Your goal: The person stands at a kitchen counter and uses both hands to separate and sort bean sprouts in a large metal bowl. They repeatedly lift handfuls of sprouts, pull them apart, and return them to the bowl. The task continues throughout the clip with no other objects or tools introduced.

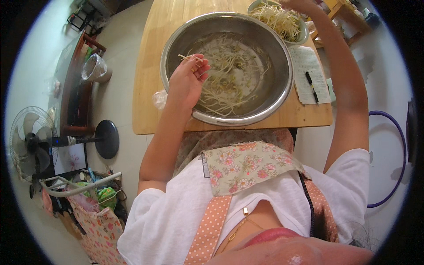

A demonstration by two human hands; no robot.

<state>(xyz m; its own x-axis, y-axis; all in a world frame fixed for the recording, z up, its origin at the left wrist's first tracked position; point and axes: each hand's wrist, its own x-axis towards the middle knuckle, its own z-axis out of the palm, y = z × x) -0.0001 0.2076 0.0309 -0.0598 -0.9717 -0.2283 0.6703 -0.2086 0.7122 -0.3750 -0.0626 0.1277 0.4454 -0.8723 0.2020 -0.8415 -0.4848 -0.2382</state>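
My left hand [192,74] is over the left part of a large stainless steel basin [228,120], with a few bean sprouts [185,58] held at its fingertips. Water fills the bottom of the basin, and loose bean sprouts [228,61] float in it. Beyond the basin at the right, a pale green bowl [303,33] is heaped with more bean sprouts [278,20]. My right hand [294,4] reaches to the far side of this bowl at the top edge of the view; its fingers are mostly cut off, so what it holds does not show.
The basin stands on a wooden table [149,66]. Right of it lie a sheet of paper [306,59] bearing writing and a black pen [311,86]. Clear plastic [160,99] touches the basin's left side. A lined bin [96,68] and a standing fan [33,142] are at the left.
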